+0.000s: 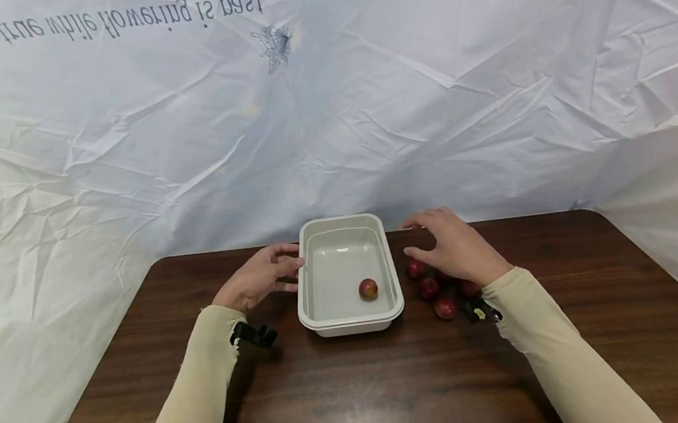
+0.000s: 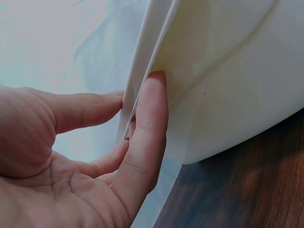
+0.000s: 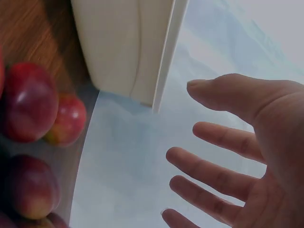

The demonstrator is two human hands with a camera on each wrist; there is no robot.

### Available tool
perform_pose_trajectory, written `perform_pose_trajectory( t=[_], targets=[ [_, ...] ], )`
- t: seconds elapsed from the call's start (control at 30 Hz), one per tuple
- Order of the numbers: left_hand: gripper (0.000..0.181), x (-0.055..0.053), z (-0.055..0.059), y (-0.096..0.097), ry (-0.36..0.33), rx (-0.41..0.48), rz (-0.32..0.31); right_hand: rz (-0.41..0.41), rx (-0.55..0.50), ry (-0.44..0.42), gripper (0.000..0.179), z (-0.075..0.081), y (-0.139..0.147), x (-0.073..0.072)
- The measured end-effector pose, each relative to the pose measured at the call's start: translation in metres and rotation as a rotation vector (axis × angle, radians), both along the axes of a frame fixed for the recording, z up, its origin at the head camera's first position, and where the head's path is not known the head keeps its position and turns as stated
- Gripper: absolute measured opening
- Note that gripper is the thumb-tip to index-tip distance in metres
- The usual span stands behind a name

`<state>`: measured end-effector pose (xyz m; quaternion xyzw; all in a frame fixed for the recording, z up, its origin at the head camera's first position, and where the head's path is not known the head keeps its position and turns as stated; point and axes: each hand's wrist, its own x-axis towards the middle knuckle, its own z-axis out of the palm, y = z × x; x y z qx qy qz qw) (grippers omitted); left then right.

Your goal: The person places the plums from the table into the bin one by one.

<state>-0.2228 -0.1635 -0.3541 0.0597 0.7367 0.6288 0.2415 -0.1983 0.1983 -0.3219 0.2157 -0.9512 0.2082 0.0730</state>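
Note:
A pale grey rectangular plastic tub (image 1: 347, 321) stands on the table, with one red-yellow plum (image 1: 368, 289) on its floor near the front right. At its left side my left hand (image 1: 266, 273) pinches the rim; the left wrist view has the thumb on the rim's edge and a finger (image 2: 148, 128) under the lip. To the right of the tub lie several dark red plums (image 1: 429, 289), partly covered by my right hand (image 1: 455, 245). That hand hovers above them with spread fingers and nothing in its grasp. Its fingers (image 3: 213, 173) point towards the tub wall in the right wrist view.
The dark wooden table (image 1: 353, 389) extends in front and to both sides. A wrinkled white sheet (image 1: 331, 106) with printed lettering hangs just behind the table's far edge, close to the tub. Black straps with small devices (image 1: 256, 334) sit on both wrists.

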Motion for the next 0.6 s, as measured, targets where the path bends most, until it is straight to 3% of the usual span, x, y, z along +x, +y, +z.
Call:
perform_pose_trajectory(
  t=[0.6],
  targets=[
    [0.053,-0.002,-0.002,0.0,-0.006,-0.008,0.006,-0.017,0.082,-0.128,0.044,-0.017,0.011,-0.012]
  ],
)
